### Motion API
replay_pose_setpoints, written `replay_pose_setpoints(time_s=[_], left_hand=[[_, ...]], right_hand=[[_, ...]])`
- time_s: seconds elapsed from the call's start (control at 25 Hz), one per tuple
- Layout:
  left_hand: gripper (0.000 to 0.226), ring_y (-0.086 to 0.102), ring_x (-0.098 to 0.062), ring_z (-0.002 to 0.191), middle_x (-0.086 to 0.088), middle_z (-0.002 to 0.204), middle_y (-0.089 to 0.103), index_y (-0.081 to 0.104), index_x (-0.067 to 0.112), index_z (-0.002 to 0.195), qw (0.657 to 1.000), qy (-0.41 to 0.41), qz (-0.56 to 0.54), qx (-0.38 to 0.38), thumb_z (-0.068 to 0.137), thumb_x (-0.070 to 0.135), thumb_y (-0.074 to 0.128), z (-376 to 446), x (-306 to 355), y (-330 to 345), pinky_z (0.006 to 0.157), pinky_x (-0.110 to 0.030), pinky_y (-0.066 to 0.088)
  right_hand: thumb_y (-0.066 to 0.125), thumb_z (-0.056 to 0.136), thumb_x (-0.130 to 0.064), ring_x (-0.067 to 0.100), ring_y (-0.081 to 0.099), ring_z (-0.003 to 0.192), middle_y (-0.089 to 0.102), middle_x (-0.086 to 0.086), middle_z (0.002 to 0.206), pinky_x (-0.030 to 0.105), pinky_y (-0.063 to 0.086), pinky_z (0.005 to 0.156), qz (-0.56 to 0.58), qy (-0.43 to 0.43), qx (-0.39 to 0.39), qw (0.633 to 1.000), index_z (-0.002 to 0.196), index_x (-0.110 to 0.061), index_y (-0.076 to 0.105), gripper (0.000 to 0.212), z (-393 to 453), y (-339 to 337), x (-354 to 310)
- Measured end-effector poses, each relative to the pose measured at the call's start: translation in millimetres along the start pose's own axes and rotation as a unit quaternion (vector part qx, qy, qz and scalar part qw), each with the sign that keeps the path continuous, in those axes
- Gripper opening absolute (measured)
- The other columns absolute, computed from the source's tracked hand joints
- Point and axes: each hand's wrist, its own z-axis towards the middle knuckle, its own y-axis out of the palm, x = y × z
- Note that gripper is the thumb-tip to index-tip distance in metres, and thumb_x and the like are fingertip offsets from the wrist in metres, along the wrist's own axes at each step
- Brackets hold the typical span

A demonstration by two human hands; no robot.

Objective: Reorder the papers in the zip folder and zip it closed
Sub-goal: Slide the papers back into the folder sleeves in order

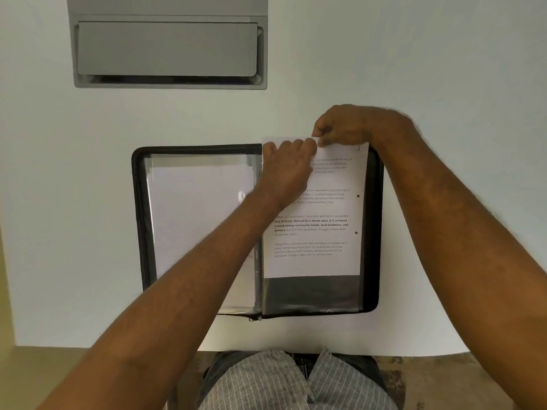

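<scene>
We see the folder (139,220) lying open at the centre of the frame on the white bench (59,173), its zip unfastened round the black edge. On its right half a printed sheet (313,232) sits partly out of a clear sleeve (310,294), its top edge past the folder's upper rim. Our left hand (288,167) rests on the sheet's upper left, fingers curled at its top edge. Our right hand (343,125) pinches that top edge just beside it. The left half holds a blank page (201,220) under plastic. A grey hatch (167,48) is set into the bench at upper left.
</scene>
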Motion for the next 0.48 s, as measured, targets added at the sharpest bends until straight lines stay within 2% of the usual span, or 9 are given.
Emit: replay_pose_setpoints(time_s=[0.08,0.16,0.28,0.4,0.48], left_hand=[[0.008,0.056,-0.021,0.092,0.003,0.094,0.06,0.062,0.021,0.101,1.0,-0.028,-0.004,-0.007,0.096,0.016,0.059,-0.6,-6.5,-1.8,0.084,-0.038,0.021],[0.009,0.053,-0.016,0.092,0.006,0.093,0.059,0.066,0.025,0.093,0.998,-0.06,-0.019,-0.003,0.098,0.02,0.059,0.1,-9.6,-3.6,0.083,-0.035,0.017],[0.011,0.052,-0.016,0.092,0.007,0.093,0.058,0.067,0.026,0.09,0.996,-0.078,-0.029,0.009,0.097,0.021,0.06,0.9,-7.8,-4.7,0.084,-0.036,0.019],[0.009,0.052,-0.018,0.095,0.005,0.095,0.057,0.066,0.025,0.091,0.996,-0.078,-0.036,0.012,0.096,0.021,0.06,0.5,-6.5,-5.5,0.085,-0.038,0.023],[0.005,0.051,-0.019,0.098,0.004,0.098,0.057,0.067,0.024,0.093,0.996,-0.08,-0.039,0.018,0.096,0.023,0.063,0.6,-6.9,-5.5,0.085,-0.038,0.024]], right_hand=[[0.064,0.102,-0.026,0.023,0.063,0.101,0.068,0.004,0.119,0.045,0.053,0.099,0.015,0.009,-0.011,1.0,0.118,-0.016,0.071,0.02,-1.0,3.8,3.4],[0.068,0.099,-0.029,0.025,0.063,0.103,0.065,0.003,0.117,0.043,0.054,0.095,0.023,0.023,-0.019,0.999,0.109,-0.02,0.068,0.013,-0.6,10.5,4.1],[0.075,0.094,-0.03,0.024,0.063,0.101,0.066,0.001,0.11,0.042,0.055,0.093,0.04,0.035,-0.025,0.998,0.091,-0.025,0.066,0.01,-2.2,19.0,5.2],[0.081,0.088,-0.027,0.016,0.063,0.09,0.07,-0.003,0.101,0.037,0.054,0.088,0.095,0.032,0.027,0.995,0.088,-0.023,0.073,0.009,-10.6,21.5,8.9],[0.084,0.085,-0.025,0.012,0.065,0.087,0.073,-0.005,0.097,0.035,0.054,0.086,0.126,0.04,0.034,0.991,0.088,-0.023,0.078,0.007,-14.5,24.6,10.6]])
